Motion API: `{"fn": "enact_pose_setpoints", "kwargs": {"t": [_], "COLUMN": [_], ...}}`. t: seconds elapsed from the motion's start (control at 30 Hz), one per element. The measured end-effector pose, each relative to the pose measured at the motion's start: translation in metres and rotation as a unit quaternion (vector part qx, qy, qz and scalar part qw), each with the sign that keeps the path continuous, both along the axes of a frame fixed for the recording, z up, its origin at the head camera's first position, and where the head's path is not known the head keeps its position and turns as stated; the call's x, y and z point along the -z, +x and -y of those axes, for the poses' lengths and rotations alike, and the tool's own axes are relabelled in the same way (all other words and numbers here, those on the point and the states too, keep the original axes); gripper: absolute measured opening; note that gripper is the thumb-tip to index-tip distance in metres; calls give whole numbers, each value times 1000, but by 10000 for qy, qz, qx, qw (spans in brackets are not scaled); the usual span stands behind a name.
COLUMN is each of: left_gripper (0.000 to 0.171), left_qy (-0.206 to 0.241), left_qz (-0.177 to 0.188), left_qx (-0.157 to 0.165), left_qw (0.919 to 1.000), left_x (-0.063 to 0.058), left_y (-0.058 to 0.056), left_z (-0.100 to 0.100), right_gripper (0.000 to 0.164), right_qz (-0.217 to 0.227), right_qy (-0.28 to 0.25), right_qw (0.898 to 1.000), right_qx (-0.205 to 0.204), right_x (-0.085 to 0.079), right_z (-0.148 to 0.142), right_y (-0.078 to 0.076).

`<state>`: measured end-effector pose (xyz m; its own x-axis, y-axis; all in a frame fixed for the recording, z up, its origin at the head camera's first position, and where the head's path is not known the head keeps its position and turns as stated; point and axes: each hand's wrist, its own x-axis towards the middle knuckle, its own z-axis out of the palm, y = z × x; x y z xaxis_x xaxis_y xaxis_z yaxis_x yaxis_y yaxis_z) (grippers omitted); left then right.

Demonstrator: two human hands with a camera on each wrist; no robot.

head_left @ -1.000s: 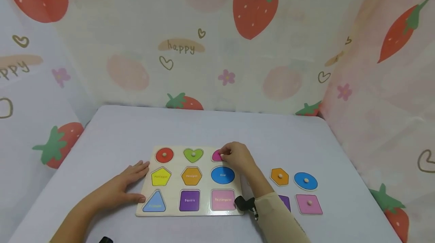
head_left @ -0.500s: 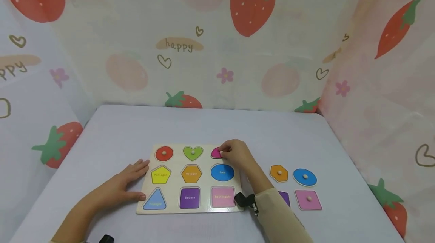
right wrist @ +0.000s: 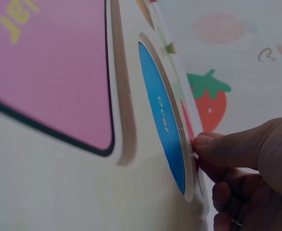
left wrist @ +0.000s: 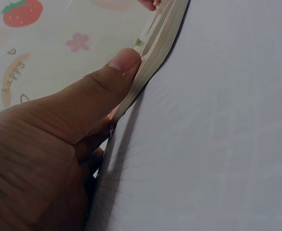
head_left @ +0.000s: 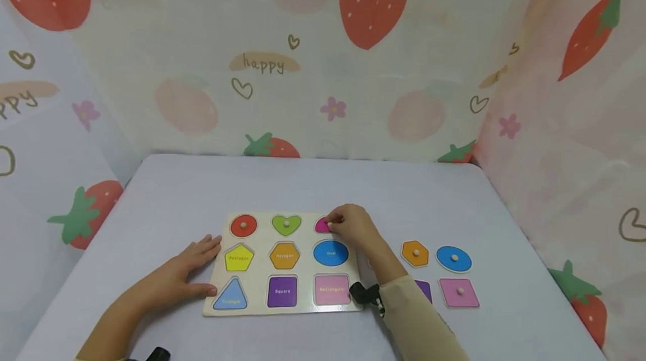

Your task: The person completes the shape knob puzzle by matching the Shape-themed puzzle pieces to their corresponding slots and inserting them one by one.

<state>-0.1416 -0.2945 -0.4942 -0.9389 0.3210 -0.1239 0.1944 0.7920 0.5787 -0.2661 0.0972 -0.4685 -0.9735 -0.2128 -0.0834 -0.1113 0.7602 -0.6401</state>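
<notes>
- The right hand (head_left: 355, 229) pinches the magenta piece (head_left: 321, 225) with thumb and forefinger, their tips closed together at its right part.
- That piece lies at the board's upper right corner, directly under the fingertips and left of the palm in the head view (how fully it is seated, I cannot tell).
- The left hand (head_left: 174, 277) lies at lower left of the frame, fingers extended and thumb spread from them, touching the left edge of the board (head_left: 259, 243) and gripping nothing.
- Along the board's top row sit the red circle (head_left: 243, 231) and the green heart (head_left: 286, 230).
- At lower right of the frame, beyond the right forearm, lie the orange hexagon (head_left: 411, 258), blue oval (head_left: 446, 260), pink rectangle (head_left: 459, 300) and a partly hidden purple piece (head_left: 424, 290).
</notes>
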Motion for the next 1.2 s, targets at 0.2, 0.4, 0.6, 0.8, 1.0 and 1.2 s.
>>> {"fn": "enact_pose_setpoints", "kwargs": {"t": [0.2,0.4,0.6,0.8,1.0,1.2], "left_gripper": [103,104,104,104,104,104], "left_qy": [7,71,79,25,54,237], "left_qz": [-65,-61,-29,-28,-49,23], "left_qx": [-10,-4,-8,43,14,71], "left_qw": [10000,10000,10000,10000,10000,9997], "left_x": [0,-1,0,-2,-6,-3], "left_y": [-1,-3,-3,-4,-2,0], "left_z": [-2,-7,-9,-7,-2,0], "right_gripper": [11,13,16,18,20,19], "right_qz": [-55,-108,-109,-306,-474,-708], "right_qy": [11,194,197,99,-156,-127], "right_qw": [9999,9997,9996,9992,9987,9969], "right_qx": [-145,-37,162,225,-49,-317], "right_x": [-6,-13,-20,-31,-43,-47], "right_z": [-4,-10,-18,-26,-24,-24], "right_y": [-2,-5,-4,-3,-4,4]}}
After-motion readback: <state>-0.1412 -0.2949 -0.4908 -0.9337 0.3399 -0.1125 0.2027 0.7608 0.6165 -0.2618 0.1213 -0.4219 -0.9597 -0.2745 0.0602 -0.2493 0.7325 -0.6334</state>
